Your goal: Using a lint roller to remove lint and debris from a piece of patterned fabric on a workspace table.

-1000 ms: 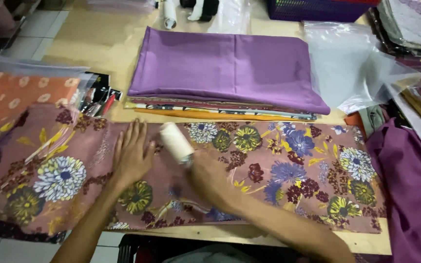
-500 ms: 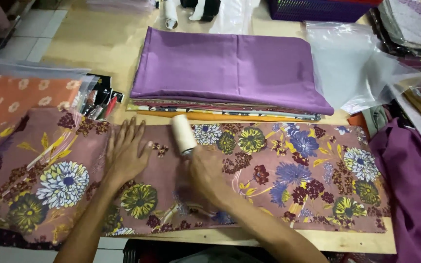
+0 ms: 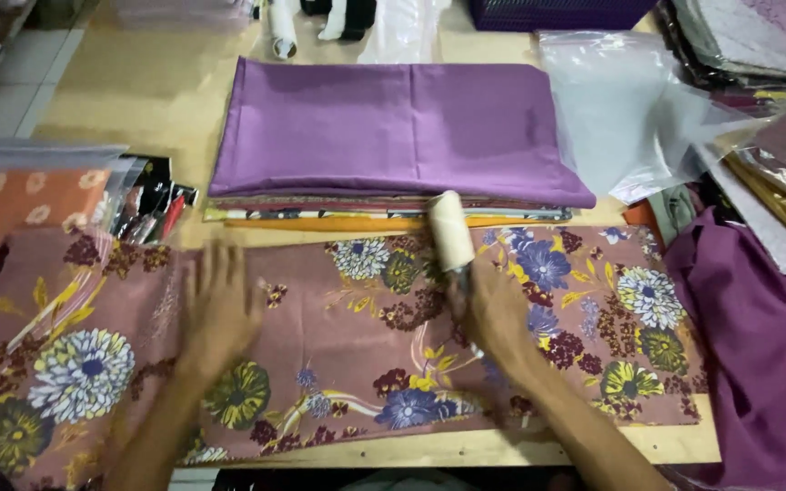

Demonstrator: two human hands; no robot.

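My right hand (image 3: 493, 314) grips a cylindrical lint roller (image 3: 450, 230) at mid-frame on the smooth mauve floral fabric (image 3: 338, 355); my left hand (image 3: 220, 309) lies flat, fingers spread, at lower left.

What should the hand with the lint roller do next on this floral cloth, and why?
Probably draw the lint roller back toward the body in one stroke. The right hand grips its handle with the roll at the far edge of the floral fabric, beside the stack topped by purple cloth. The left hand lies flat on the fabric, holding it down, so a pull should not bunch it.
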